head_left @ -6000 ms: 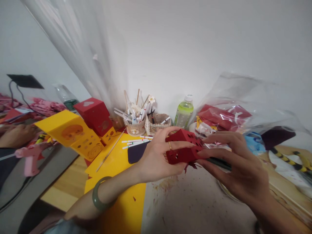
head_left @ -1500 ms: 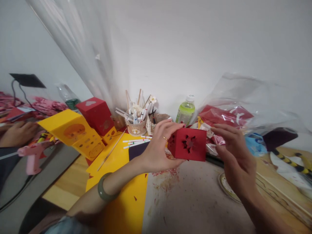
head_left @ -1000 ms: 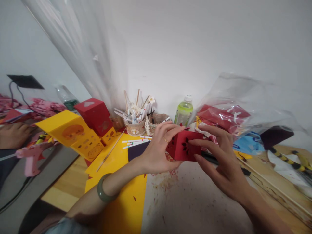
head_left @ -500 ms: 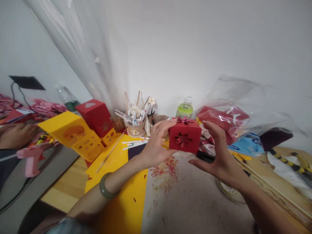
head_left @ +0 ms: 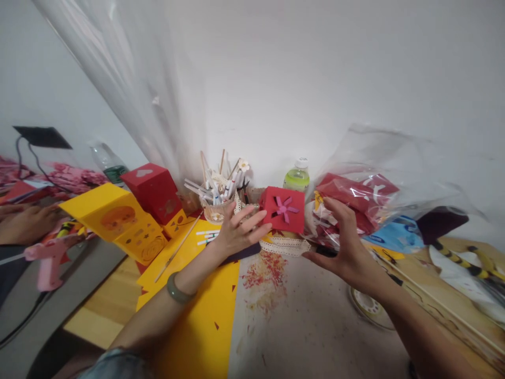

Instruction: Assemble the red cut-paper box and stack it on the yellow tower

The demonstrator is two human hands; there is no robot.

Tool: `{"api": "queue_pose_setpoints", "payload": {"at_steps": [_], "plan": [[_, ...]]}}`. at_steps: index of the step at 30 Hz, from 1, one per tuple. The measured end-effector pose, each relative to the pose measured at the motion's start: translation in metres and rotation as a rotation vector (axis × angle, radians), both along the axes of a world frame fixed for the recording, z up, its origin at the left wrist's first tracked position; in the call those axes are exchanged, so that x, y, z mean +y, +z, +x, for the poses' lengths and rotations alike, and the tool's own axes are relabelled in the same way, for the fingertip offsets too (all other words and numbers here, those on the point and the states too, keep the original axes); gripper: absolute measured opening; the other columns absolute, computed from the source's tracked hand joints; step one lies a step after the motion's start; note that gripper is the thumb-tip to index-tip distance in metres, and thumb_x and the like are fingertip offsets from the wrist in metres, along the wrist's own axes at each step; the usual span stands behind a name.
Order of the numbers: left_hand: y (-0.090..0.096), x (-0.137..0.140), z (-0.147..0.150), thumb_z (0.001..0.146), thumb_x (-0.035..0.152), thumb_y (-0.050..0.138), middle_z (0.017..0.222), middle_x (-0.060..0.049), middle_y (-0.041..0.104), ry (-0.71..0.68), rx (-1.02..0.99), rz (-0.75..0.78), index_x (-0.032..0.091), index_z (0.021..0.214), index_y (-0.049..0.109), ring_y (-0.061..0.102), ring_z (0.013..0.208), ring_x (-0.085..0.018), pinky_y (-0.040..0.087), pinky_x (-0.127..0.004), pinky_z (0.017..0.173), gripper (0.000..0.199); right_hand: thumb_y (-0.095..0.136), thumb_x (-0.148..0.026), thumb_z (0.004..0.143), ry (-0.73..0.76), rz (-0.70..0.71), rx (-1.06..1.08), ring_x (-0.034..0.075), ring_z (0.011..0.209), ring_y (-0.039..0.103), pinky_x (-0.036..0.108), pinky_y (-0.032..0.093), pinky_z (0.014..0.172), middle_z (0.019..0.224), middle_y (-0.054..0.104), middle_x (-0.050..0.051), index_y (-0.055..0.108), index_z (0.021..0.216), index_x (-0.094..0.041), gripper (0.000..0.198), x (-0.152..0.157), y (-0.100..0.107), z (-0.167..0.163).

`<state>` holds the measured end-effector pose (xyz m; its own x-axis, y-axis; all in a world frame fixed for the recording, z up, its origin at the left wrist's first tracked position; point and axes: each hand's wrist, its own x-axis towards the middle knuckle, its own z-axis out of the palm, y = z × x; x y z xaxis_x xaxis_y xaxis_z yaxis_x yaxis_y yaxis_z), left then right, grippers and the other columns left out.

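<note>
A red paper box (head_left: 287,223) with a pink pinwheel-shaped flower on the face turned to me is tipped near the back of the table. My left hand (head_left: 240,229) is at its left side, fingertips against the edge and thumb hidden. My right hand (head_left: 341,247), thumb and fingers spread apart, is to the right of the box and not touching it. A strip of white lace trim (head_left: 286,246) lies just below the box.
Left are a yellow card box (head_left: 126,216), another red box (head_left: 153,192), a paintbrush (head_left: 177,250) and a pink glue gun (head_left: 49,260) near another person's hand (head_left: 29,223). A marker cup (head_left: 215,213), drink bottle (head_left: 298,176) and plastic bag (head_left: 366,195) stand along the wall.
The red box has tipped so its pink-flower face turns toward me, and it has shifted left. My left hand has moved from its upper edge to its left side. My right hand stays apart.
</note>
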<state>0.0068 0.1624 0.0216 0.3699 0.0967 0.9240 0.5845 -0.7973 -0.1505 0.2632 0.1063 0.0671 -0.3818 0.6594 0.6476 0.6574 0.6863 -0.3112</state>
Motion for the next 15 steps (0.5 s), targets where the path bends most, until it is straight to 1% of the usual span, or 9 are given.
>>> {"api": "queue_pose_setpoints", "payload": {"at_steps": [2,4,7,10,13,15], "plan": [[-0.001,0.002,0.001,0.074,0.023,0.071,0.115,0.0,0.06,-0.019,-0.074,-0.101,0.036,0.116,0.044,0.049,0.112,-0.021,0.022,-0.046,0.109,0.051,0.071,-0.039,0.074,0.002,-0.011,0.003,0.035,0.131,0.03,0.056,0.032,0.106,0.143,0.028,0.015,0.012,0.147,-0.025,0.095,0.001,-0.002,0.001],[-0.002,0.003,0.004,0.071,0.029,0.074,0.123,-0.005,0.057,-0.048,-0.159,-0.231,0.031,0.12,0.042,0.046,0.118,-0.025,0.024,-0.049,0.108,0.058,0.07,-0.041,0.074,0.004,-0.026,0.002,0.035,0.131,0.03,0.056,0.033,0.105,0.143,0.027,0.015,0.011,0.147,-0.026,0.095,0.002,-0.003,0.003],[-0.001,0.005,0.008,0.067,0.031,0.076,0.126,-0.008,0.055,-0.121,-0.296,-0.448,0.027,0.119,0.043,0.045,0.12,-0.026,0.026,-0.05,0.106,0.062,0.069,-0.042,0.075,0.004,-0.037,0.002,0.035,0.131,0.03,0.056,0.034,0.105,0.143,0.027,0.014,0.01,0.147,-0.027,0.095,0.004,-0.006,0.005],[-0.001,0.006,0.013,0.062,0.033,0.08,0.128,-0.01,0.052,-0.219,-0.466,-0.695,0.024,0.118,0.044,0.045,0.121,-0.027,0.027,-0.049,0.106,0.067,0.069,-0.04,0.074,0.009,-0.065,0.019,0.035,0.132,0.028,0.058,0.032,0.106,0.144,0.026,0.013,0.009,0.147,-0.03,0.095,0.007,-0.009,0.006],[0.001,0.003,0.022,0.058,0.041,0.082,0.125,-0.012,0.054,-0.38,-0.628,-0.968,0.022,0.118,0.045,0.051,0.116,-0.026,0.038,-0.044,0.1,0.073,0.07,-0.039,0.074,0.042,-0.171,0.082,0.034,0.134,0.027,0.058,0.03,0.108,0.145,0.024,0.011,0.01,0.146,-0.033,0.094,0.008,-0.012,0.006],[0.002,-0.001,0.028,0.058,0.049,0.079,0.12,-0.01,0.058,-0.5,-0.718,-1.136,0.022,0.113,0.048,0.056,0.11,-0.025,0.043,-0.039,0.094,0.068,0.071,-0.041,0.073,0.075,-0.282,0.161,0.033,0.135,0.028,0.056,0.03,0.108,0.146,0.023,0.009,0.01,0.145,-0.035,0.094,0.008,-0.013,0.005]]}}
